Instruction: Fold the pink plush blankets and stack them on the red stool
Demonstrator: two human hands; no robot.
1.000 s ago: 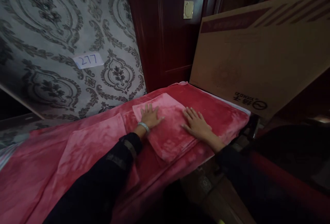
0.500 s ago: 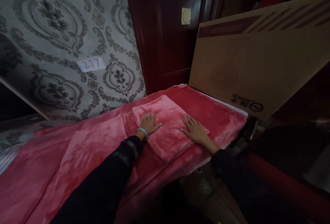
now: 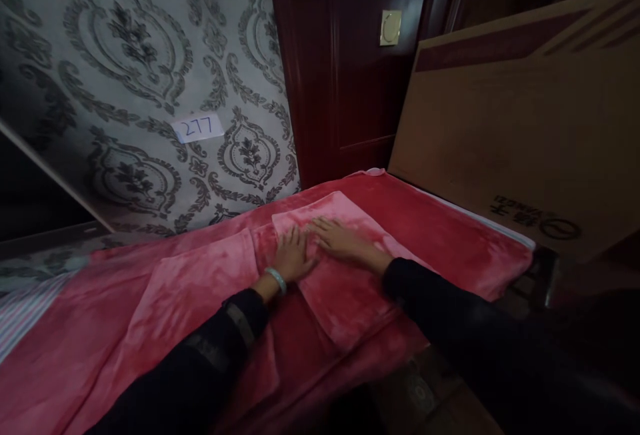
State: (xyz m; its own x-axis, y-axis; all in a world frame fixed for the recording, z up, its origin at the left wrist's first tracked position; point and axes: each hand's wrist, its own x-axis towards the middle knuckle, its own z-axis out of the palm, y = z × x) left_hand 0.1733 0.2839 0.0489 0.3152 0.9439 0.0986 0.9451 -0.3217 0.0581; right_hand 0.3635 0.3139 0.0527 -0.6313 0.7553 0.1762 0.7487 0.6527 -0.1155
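Note:
A folded pink plush cloth (image 3: 345, 301) lies flat on a red plush cover (image 3: 425, 215). At its left edge my left hand (image 3: 293, 255), with a pale bracelet at the wrist, rests palm down, fingers outstretched. My right hand (image 3: 340, 238) lies close by on the upper part of the same cloth, fingers extended and flat, a little blurred. Neither hand grips anything. To the left of my left hand, another pink plush piece (image 3: 200, 275) is spread over the cover.
A large cardboard box (image 3: 510, 135) leans at the back right, beside a dark red wooden panel (image 3: 345, 55) with a square switch plate (image 3: 391, 28). Patterned wallpaper (image 3: 150, 88) carries a paper label (image 3: 199, 128) marked 277. Striped fabric (image 3: 30, 308) shows at far left.
My right hand has slid left across the folded cloth, from its right side to near my left hand. The left hand stays by the left edge. The view has shifted slightly.

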